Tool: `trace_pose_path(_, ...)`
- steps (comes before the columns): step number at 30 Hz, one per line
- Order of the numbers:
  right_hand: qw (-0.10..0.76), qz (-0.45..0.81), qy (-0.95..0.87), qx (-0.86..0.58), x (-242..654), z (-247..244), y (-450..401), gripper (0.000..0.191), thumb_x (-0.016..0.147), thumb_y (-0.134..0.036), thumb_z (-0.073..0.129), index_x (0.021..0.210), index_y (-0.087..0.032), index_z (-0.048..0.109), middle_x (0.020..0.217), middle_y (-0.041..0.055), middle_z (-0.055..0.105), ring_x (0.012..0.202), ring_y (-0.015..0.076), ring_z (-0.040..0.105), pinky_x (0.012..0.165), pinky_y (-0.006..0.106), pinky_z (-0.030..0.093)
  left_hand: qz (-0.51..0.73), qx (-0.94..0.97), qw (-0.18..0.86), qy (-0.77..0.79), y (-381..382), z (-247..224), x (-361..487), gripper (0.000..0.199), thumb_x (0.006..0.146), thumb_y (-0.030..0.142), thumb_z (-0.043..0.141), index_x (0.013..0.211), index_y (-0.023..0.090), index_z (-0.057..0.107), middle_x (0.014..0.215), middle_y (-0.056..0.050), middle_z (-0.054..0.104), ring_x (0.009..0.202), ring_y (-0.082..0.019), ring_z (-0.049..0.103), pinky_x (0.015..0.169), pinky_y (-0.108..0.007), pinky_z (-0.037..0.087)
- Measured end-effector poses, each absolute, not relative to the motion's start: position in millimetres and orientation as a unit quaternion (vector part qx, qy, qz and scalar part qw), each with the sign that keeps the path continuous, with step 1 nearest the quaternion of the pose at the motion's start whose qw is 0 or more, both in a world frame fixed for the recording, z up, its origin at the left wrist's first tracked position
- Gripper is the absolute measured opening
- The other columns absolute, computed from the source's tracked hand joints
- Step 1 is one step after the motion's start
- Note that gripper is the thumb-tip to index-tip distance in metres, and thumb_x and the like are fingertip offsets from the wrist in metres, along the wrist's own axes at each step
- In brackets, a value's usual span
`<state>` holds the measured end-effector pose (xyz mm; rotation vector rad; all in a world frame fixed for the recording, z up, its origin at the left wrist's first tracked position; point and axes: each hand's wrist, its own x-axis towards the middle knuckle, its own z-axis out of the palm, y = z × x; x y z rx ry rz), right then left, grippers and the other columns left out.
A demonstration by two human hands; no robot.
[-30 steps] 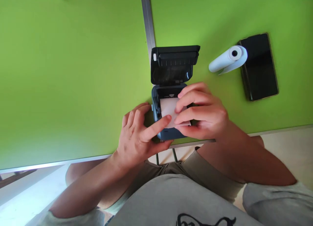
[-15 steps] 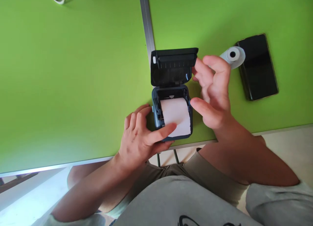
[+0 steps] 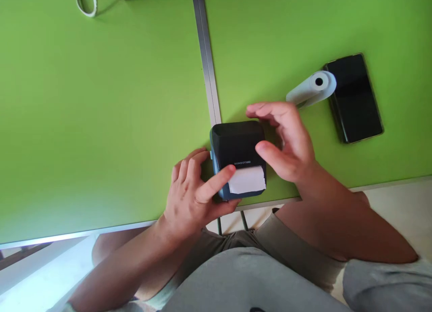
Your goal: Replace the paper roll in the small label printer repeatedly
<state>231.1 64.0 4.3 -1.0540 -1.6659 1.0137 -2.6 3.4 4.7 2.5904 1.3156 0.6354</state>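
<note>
lidded printer, steadied at the tabletop edge.
the printer (image 3: 245, 196) is gripped along its left side by the fingers of the left hand (image 3: 185, 197), apparently for stability; the index finger is rested near the paper strip (image 3: 248, 180), led out under the lowered lid (image 3: 238, 138). the right hand (image 3: 290, 145) is held loosely open, empty; thumb contact cannot be confirmed. the green tabletop (image 3: 101, 100) is divided by a metal strip (image 3: 206, 55); pale floor (image 3: 388, 217) is seen beyond.

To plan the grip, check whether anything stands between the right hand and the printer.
Nothing visible stands between the right hand and the printer. The roll and the phone are on the hand's other side.
</note>
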Motion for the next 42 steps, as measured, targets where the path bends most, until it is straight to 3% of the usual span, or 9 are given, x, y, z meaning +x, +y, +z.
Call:
trace_pose_path(4,0.379,0.404,-0.715,-0.426,232,12,64,0.041,0.091,-0.043,0.07,0.123,-0.021,0.056,0.134,0.0111,0.068,0.125,0.0224,0.066,0.109,0.041,0.053,0.202,0.868,0.068,0.448,4,6,1,0.083,0.09,0.051,0.065,0.158,0.021,0.026,0.127,-0.023,0.055,0.12,-0.04,0.059,0.089,-0.046,0.046)
trace_pose_path(14,0.337,0.371,-0.769,-0.397,235,18,68,0.032,0.096,-0.039,0.064,0.121,-0.02,0.059,0.132,0.0122,0.067,0.128,0.0187,0.064,0.108,0.034,0.052,0.192,0.871,0.062,0.447,4,7,-1,0.075,0.09,0.051,0.063,0.151,0.02,0.034,0.128,-0.022,0.057,0.119,-0.039,0.06,0.089,-0.045,0.046)
trace_pose_path(20,0.323,0.341,-0.782,-0.411,234,14,66,0.036,0.099,-0.041,0.058,0.129,-0.022,0.056,0.138,0.0129,0.065,0.129,0.0229,0.064,0.106,0.041,0.051,0.179,0.859,0.046,0.477,3,6,1,0.101,0.091,0.069,0.052,0.155,-0.005,0.028,0.124,-0.027,0.063,0.105,-0.036,0.063,0.088,-0.044,0.046)
trace_pose_path(23,0.354,0.352,-0.758,-0.42,235,11,64,0.037,0.098,-0.039,0.06,0.13,-0.02,0.055,0.136,0.0136,0.066,0.129,0.0212,0.064,0.109,0.037,0.051,0.158,0.856,0.044,0.489,1,7,2,0.099,0.093,0.072,0.046,0.153,-0.005,0.034,0.125,-0.026,0.064,0.103,-0.035,0.064,0.087,-0.043,0.047)
trace_pose_path(29,0.383,0.389,-0.704,-0.455,235,8,61,0.036,0.097,-0.038,0.061,0.13,-0.023,0.056,0.134,0.0079,0.069,0.123,0.0174,0.068,0.105,0.032,0.054,0.17,0.849,0.042,0.499,0,9,0,0.094,0.096,0.072,0.046,0.151,-0.003,0.042,0.138,-0.029,0.06,0.128,-0.038,0.06,0.103,-0.043,0.045)
trace_pose_path(32,0.372,0.4,-0.704,-0.455,235,9,61,0.043,0.096,-0.044,0.062,0.133,-0.022,0.055,0.133,0.0078,0.071,0.118,0.0179,0.07,0.098,0.031,0.057,0.176,0.854,0.039,0.488,2,9,-1,0.094,0.095,0.076,0.045,0.147,-0.002,0.047,0.137,-0.028,0.063,0.127,-0.037,0.063,0.106,-0.042,0.044)
trace_pose_path(36,0.365,0.396,-0.71,-0.454,234,11,62,0.054,0.092,-0.052,0.065,0.134,-0.02,0.053,0.135,0.01,0.07,0.12,0.0204,0.07,0.099,0.033,0.057,0.171,0.86,0.052,0.478,5,9,0,0.085,0.096,0.075,0.043,0.138,0.001,0.057,0.137,-0.026,0.065,0.129,-0.037,0.064,0.105,-0.043,0.044)
trace_pose_path(42,0.362,0.403,-0.709,-0.451,235,11,62,0.051,0.093,-0.047,0.065,0.134,-0.02,0.053,0.138,0.0115,0.069,0.123,0.02,0.07,0.102,0.033,0.057,0.184,0.848,0.07,0.493,4,8,3,0.085,0.092,0.071,0.049,0.141,0.001,0.052,0.14,-0.026,0.064,0.13,-0.037,0.063,0.109,-0.044,0.044)
